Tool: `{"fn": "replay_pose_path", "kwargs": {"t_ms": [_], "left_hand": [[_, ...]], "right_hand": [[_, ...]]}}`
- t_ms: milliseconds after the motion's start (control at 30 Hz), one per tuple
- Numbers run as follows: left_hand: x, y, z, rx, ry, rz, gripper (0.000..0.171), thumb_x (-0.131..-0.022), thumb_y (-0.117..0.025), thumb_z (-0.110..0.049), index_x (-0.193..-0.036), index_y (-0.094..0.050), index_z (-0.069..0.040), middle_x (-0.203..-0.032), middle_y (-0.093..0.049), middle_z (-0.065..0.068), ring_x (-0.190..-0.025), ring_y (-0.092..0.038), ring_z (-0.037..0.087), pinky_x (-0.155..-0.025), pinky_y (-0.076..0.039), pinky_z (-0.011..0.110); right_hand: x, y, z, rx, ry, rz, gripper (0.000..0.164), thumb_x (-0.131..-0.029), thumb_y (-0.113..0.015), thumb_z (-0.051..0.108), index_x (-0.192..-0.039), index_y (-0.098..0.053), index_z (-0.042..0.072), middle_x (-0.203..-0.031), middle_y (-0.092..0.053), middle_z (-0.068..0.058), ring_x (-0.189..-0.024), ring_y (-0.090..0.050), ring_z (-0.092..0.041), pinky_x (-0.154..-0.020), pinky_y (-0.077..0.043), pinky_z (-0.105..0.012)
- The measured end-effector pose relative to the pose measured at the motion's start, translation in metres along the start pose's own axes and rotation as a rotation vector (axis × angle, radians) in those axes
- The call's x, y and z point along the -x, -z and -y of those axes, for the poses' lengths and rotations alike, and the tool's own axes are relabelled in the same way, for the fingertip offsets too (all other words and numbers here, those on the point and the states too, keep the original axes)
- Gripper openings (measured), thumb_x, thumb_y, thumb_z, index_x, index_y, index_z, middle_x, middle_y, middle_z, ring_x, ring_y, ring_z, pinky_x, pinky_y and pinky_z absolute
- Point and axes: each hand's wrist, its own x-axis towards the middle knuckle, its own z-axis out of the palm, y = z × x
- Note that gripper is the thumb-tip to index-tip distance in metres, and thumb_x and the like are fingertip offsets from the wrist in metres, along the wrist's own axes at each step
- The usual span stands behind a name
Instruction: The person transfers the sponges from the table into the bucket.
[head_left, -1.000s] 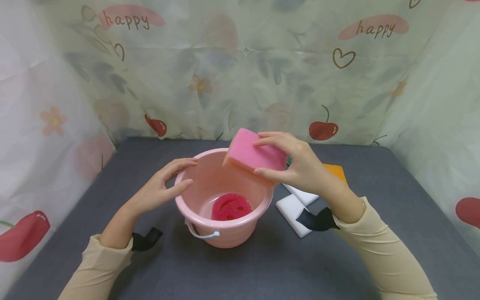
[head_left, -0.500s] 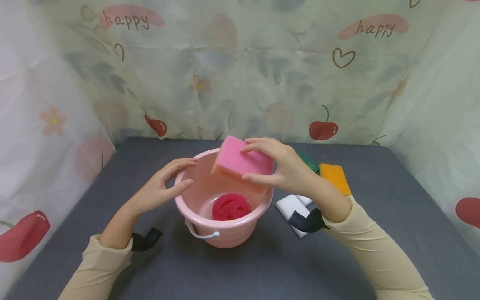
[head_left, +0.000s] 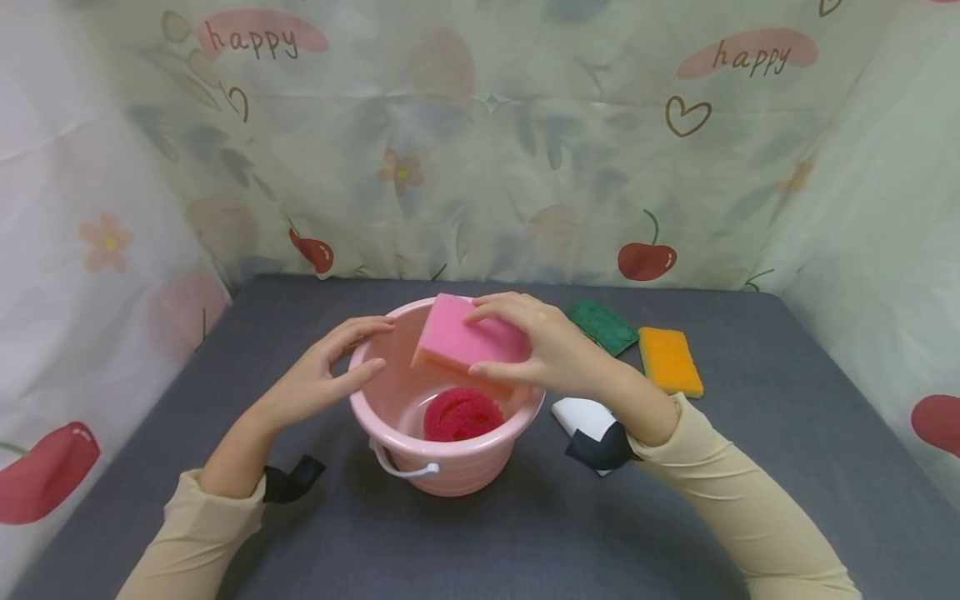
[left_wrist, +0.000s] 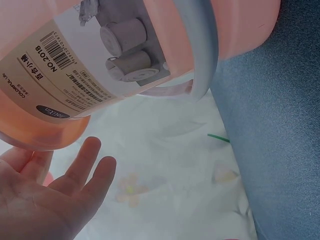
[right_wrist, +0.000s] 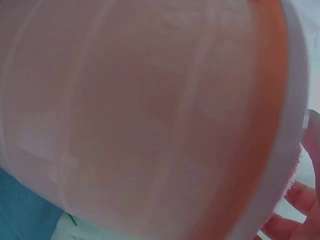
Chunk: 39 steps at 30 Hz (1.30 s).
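Note:
A pink sponge with an orange-pink underside [head_left: 480, 337] is gripped between the thumb and fingers of my right hand [head_left: 551, 346], tilted within the mouth of a pink bucket [head_left: 447, 450]. On the bucket floor lies a round red sponge [head_left: 462, 415] with holes in it. My left hand [head_left: 318, 371] rests at the bucket's left rim, fingers and thumb fairly straight. The left wrist view shows the labelled outer wall of the bucket [left_wrist: 150, 30] above the left hand [left_wrist: 55, 195]. Bucket wall [right_wrist: 150, 120] fills most of the right wrist view, with right-hand fingers [right_wrist: 300, 200] at its edge.
Right of the bucket lie a green scouring pad [head_left: 602, 327], an orange sponge [head_left: 670, 361] and a white sponge [head_left: 581, 417], partly hidden by a black wrist strap [head_left: 600, 447]. A patterned curtain [head_left: 495, 150] rises behind the dark table [head_left: 480, 542].
My right hand has carried the pink sponge left and down into the bucket's mouth. The green pad and orange sponge have come into fuller view. The left hand and bucket stay put.

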Motion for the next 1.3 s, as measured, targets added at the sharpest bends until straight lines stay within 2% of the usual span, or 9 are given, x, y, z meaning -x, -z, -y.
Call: {"fn": "replay_pose_path", "kwargs": {"t_ms": [367, 533, 767, 967, 1100, 1300], "left_hand": [[0.0, 0.0, 0.001, 0.012, -0.009, -0.005, 0.043, -0.089, -0.061, -0.016, -0.131, -0.05, -0.016, -0.138, -0.046, 0.002, -0.124, -0.041, 0.013, -0.097, -0.035, 0.011], [0.0, 0.0, 0.0, 0.007, -0.01, -0.003, 0.044, -0.089, -0.061, -0.016, -0.132, -0.049, -0.015, -0.139, -0.045, 0.003, -0.125, -0.041, 0.015, -0.097, -0.036, 0.011], [0.0, -0.001, 0.0, -0.004, 0.0, -0.002, 0.044, -0.089, -0.06, -0.017, -0.132, -0.049, -0.016, -0.139, -0.045, 0.003, -0.125, -0.041, 0.017, -0.101, -0.04, 0.029], [0.0, -0.001, 0.0, 0.01, -0.004, 0.001, 0.044, -0.089, -0.06, -0.016, -0.132, -0.049, -0.016, -0.139, -0.045, 0.003, -0.126, -0.041, 0.018, -0.097, -0.037, 0.014], [-0.001, -0.001, -0.002, 0.016, 0.01, 0.006, 0.044, -0.089, -0.06, -0.016, -0.132, -0.049, -0.017, -0.14, -0.044, 0.001, -0.127, -0.04, 0.016, -0.097, -0.036, 0.012], [0.0, -0.001, -0.002, 0.024, 0.002, 0.006, 0.043, -0.09, -0.06, -0.016, -0.132, -0.049, -0.015, -0.141, -0.043, 0.002, -0.129, -0.039, 0.018, -0.098, -0.033, 0.01]], "right_hand": [[-0.003, -0.012, -0.006, -0.027, -0.086, 0.078, 0.056, -0.075, -0.077, 0.025, -0.126, -0.055, 0.016, -0.126, -0.056, -0.003, -0.115, -0.05, -0.019, -0.081, -0.054, -0.032], [-0.005, -0.014, -0.009, -0.021, -0.107, 0.105, 0.058, -0.075, -0.077, 0.027, -0.127, -0.053, 0.017, -0.126, -0.056, -0.003, -0.114, -0.05, -0.019, -0.081, -0.053, -0.032], [-0.007, -0.016, -0.009, 0.003, -0.138, 0.129, 0.061, -0.075, -0.076, 0.029, -0.129, -0.051, 0.017, -0.127, -0.055, -0.003, -0.115, -0.049, -0.02, -0.081, -0.053, -0.033], [-0.01, -0.017, -0.01, 0.018, -0.147, 0.138, 0.065, -0.076, -0.075, 0.031, -0.132, -0.048, 0.017, -0.131, -0.052, -0.003, -0.117, -0.048, -0.02, -0.082, -0.053, -0.034], [-0.013, -0.018, -0.011, 0.024, -0.144, 0.155, 0.066, -0.076, -0.074, 0.032, -0.134, -0.046, 0.017, -0.132, -0.052, -0.002, -0.118, -0.048, -0.02, -0.084, -0.052, -0.035], [-0.015, -0.018, -0.013, 0.05, -0.147, 0.211, 0.065, -0.079, -0.072, 0.036, -0.134, -0.046, 0.013, -0.136, -0.049, -0.002, -0.127, -0.041, -0.022, -0.103, -0.039, -0.045]]}}
